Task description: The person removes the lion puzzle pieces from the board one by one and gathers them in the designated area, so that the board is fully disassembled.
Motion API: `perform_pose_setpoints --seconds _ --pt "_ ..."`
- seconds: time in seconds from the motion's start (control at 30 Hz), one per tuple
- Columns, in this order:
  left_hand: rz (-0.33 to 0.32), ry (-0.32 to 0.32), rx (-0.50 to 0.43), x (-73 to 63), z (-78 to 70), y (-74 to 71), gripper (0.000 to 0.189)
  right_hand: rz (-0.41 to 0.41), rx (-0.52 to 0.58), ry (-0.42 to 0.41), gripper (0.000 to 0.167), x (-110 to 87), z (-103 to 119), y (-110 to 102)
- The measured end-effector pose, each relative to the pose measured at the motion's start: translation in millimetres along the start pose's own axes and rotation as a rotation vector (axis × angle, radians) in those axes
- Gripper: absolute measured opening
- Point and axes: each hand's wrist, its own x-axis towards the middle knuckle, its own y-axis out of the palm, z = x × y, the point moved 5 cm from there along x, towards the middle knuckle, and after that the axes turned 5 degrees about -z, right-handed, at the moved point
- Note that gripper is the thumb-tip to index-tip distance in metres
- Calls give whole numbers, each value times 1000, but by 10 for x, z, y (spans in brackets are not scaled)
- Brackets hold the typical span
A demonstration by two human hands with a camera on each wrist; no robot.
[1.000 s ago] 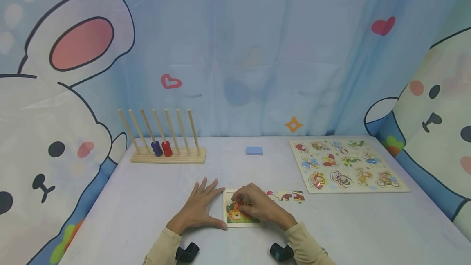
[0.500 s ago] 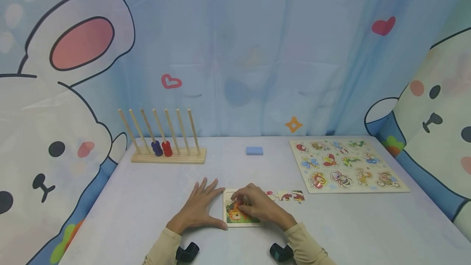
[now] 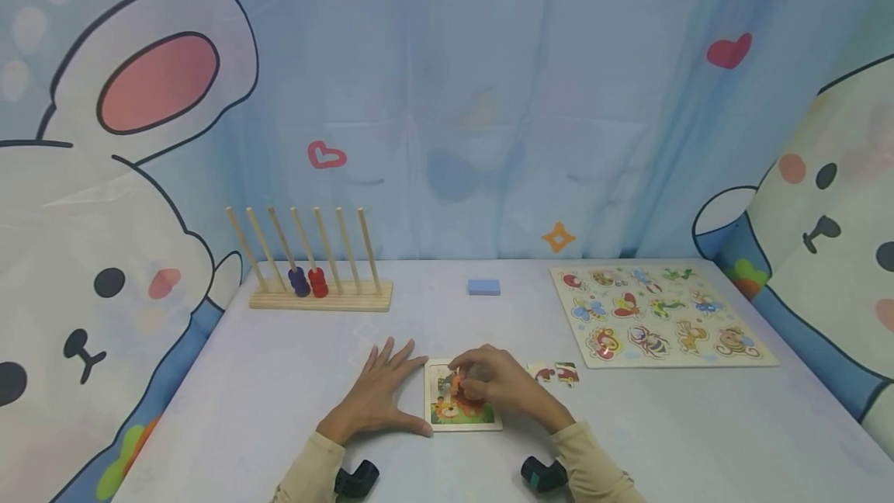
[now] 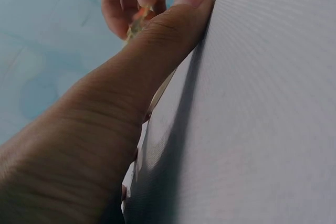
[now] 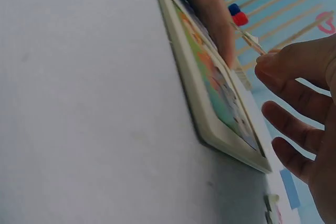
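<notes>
A small wooden jigsaw board [image 3: 464, 428] with a pale rim and a lion picture lies at the front of the table. My left hand [image 3: 380, 394] has its fingers spread beside the board's left side, the thumb at the lower left corner. Above the board, my right hand [image 3: 499, 386] pinches a thin jigsaw piece [image 5: 253, 42] between thumb and index finger. That piece stands tilted and clear of the board in the right wrist view; its other fingers are loosely bent. The right hand hides the board's upper right part.
Loose jigsaw pieces [image 3: 566, 372] lie right of the board. A larger insect puzzle board [image 3: 673, 363] occupies the back right. At the back left stands a wooden peg rack [image 3: 321, 301] with blue and red beads, and a blue block [image 3: 483, 287] sits at the back middle.
My right hand has shifted right and come up off the board with the piece, uncovering more of the lion picture. It now covers a loose piece seen earlier. The left hand stays put.
</notes>
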Motion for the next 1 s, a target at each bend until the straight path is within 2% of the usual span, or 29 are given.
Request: perform_pose_setpoints --seconds 0.33,0.6,0.8,1.0 --pt "-11 1 12 0 8 6 108 -15 18 42 21 -83 -35 -218" --pt "-12 -7 6 1 6 15 108 -38 -6 24 18 -221 -123 -433" --pt "-9 -12 14 15 14 23 108 -13 -12 82 18 -383 -268 -553" --pt "-23 11 24 13 17 18 108 51 -9 131 21 -535 -381 -602"
